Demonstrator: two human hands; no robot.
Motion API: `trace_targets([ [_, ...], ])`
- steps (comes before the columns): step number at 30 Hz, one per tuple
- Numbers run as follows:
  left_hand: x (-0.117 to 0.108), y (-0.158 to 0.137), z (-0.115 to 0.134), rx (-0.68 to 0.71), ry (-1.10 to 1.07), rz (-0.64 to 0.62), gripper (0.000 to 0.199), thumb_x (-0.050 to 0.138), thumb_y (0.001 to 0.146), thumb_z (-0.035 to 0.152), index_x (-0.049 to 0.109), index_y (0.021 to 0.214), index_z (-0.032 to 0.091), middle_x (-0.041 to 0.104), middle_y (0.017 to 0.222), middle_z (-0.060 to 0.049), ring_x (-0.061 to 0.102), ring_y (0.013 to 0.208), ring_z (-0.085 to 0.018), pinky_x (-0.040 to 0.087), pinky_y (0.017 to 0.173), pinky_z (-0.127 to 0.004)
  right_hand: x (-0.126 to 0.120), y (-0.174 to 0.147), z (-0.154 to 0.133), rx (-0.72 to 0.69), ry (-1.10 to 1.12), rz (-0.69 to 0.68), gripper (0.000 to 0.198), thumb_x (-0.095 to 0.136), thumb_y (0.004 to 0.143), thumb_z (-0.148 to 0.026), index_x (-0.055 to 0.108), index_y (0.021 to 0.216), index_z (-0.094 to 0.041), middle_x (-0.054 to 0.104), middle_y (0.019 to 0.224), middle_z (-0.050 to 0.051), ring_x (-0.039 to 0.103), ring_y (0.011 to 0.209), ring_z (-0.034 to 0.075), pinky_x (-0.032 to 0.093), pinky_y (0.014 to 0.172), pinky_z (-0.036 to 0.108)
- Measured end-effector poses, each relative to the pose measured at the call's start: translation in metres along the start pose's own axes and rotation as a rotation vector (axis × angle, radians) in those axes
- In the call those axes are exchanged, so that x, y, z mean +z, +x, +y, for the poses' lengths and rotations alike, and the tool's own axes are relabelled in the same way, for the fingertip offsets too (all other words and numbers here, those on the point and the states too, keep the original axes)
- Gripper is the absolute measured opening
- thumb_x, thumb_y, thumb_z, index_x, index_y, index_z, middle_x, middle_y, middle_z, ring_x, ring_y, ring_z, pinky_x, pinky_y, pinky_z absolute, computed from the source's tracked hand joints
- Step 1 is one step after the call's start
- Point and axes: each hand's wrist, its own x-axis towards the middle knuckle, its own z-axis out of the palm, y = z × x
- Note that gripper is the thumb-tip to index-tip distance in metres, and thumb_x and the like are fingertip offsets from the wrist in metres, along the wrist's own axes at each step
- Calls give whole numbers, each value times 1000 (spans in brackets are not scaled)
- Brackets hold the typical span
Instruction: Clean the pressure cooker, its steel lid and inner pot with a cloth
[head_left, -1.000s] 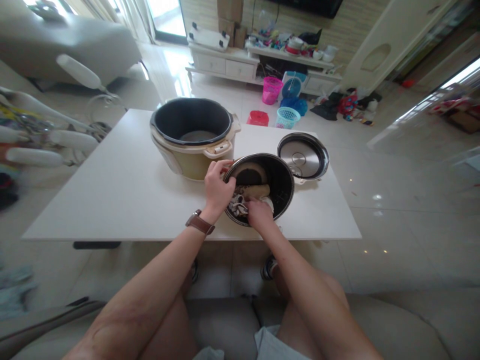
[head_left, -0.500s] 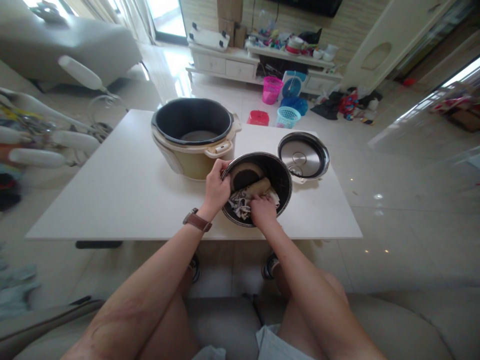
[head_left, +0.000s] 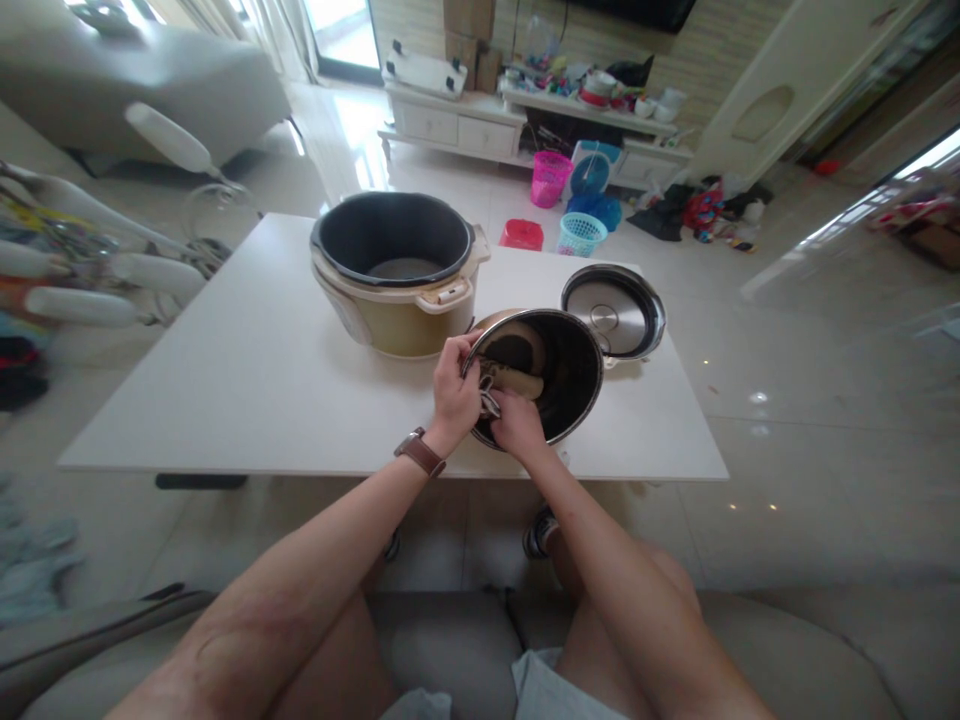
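Note:
My left hand (head_left: 457, 395) is closed on the left rim of a dark inner pot (head_left: 574, 375), which is tilted so that its mouth faces me. Inside the pot, my right hand (head_left: 517, 420) grips a patterned cloth (head_left: 517, 380) against the left part of the inner wall; its fingertips are partly hidden. Behind and to the left stands the cooker body (head_left: 397, 320), cream and gold, its top uncovered. A round lid (head_left: 606, 310) lies on the table to the right, its metal inner side up.
The white table (head_left: 247, 400) ends just in front of my knees. Beyond it on the floor are a red stool (head_left: 521, 235), a blue basket (head_left: 581, 235) and a pink basket (head_left: 550, 180). White-handled metal items (head_left: 169, 140) stand at the left.
The pot has shifted right and turned further to the side. My left hand has moved right with it, and my right hand has brought the cloth toward the pot's left wall.

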Motion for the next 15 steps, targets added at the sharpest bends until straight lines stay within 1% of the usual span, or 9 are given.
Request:
trace_targets([
  [2, 7, -8, 2, 13, -2, 34, 17, 51, 93, 9, 46, 92, 25, 71, 122, -7, 66, 122, -21, 50, 107, -40, 2, 2, 0, 4, 54, 48, 46, 50, 92, -14, 69, 131, -29, 73, 131, 5, 69, 119, 25, 51, 92, 30],
  [4, 11, -9, 4, 22, 23, 50, 20, 50, 91, 6, 45, 89, 25, 70, 115, -6, 66, 122, -22, 50, 107, -41, 2, 3, 2, 7, 67, 54, 45, 49, 93, -15, 70, 131, -29, 73, 133, 5, 69, 118, 25, 51, 91, 30],
  [6, 11, -4, 6, 28, 80, 45, 25, 51, 85, 3, 41, 82, 25, 66, 99, -4, 67, 114, -23, 52, 100, -39, 0, 2, 3, 13, 46, 31, 45, 50, 93, -16, 71, 130, -30, 72, 135, 5, 70, 116, 26, 52, 90, 30],
  [8, 8, 7, 6, 23, 147, 45, 27, 54, 79, 2, 40, 78, 25, 59, 87, -1, 67, 100, -21, 53, 90, -35, -2, 1, 3, 19, 11, -1, 44, 51, 94, -16, 71, 129, -32, 72, 136, 5, 70, 116, 26, 51, 89, 31],
  [9, 5, 12, 6, 12, 174, 53, 27, 57, 77, 2, 43, 79, 25, 58, 85, 0, 65, 93, -20, 53, 86, -34, -3, -1, 3, 20, -10, -21, 44, 51, 94, -17, 72, 129, -33, 71, 137, 5, 70, 115, 26, 51, 89, 31],
  [11, -1, 23, 7, -8, 216, 66, 27, 60, 73, 2, 52, 87, 24, 59, 87, 0, 62, 84, -18, 52, 83, -33, -5, -2, 3, 16, -58, -59, 42, 51, 96, -19, 73, 127, -34, 70, 138, 5, 71, 113, 25, 51, 87, 31],
  [13, -8, 32, 7, 1, 248, 42, 33, 62, 71, 2, 61, 97, 22, 63, 93, -1, 61, 85, -18, 52, 84, -33, -7, -3, 3, -5, -118, -85, 39, 50, 98, -19, 76, 124, -32, 71, 137, 7, 71, 112, 24, 50, 85, 31],
  [15, -15, 38, 7, 32, 266, -27, 35, 63, 71, 3, 67, 101, 21, 66, 98, -3, 64, 92, -20, 54, 87, -34, -8, -3, 4, -26, -178, -94, 37, 47, 100, -19, 79, 119, -27, 73, 132, 11, 71, 113, 25, 49, 87, 32],
])
